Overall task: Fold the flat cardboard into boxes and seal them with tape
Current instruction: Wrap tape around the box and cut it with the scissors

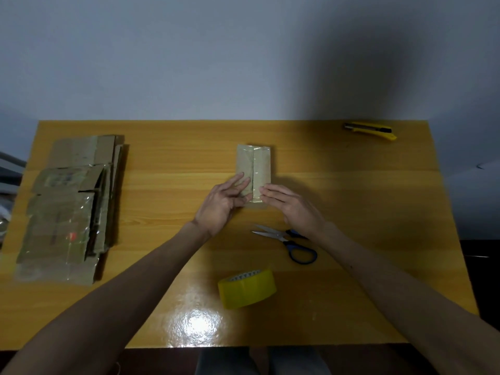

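The near end of the small cardboard box (253, 171) is covered by fingers, so its closest edge and corners cannot be read. One blade pair of the blue-handled scissors (286, 239) shows plainly, but the upper handle loop slips under the right wrist. A broad shadow darkens the right side of the bench (378, 212) and the wall behind it, dulling detail there. At the lower edge the person's lap is only a dim blur.

The box lies in the middle of the bench, long side running away from the person. Its two top flaps meet at a centre seam that shows as a dark line in the near half. The surface is glossy, and a strip of clear tape seems to stick out past the near end, though the glare makes that hard to confirm.

The left hand (224, 204) is released, its fingers straight and lying on the left flap. The right hand (292, 205) is likewise released, fingertips flat on the near corner of the right flap.

A stack of flat cardboard (70, 207), patched with shiny tape, sits at the left of the bench, well apart from the box. A yellow tape roll (247, 288) stands tilted near the front edge, between the forearms. A yellow utility knife (370, 130) lies at the far right corner
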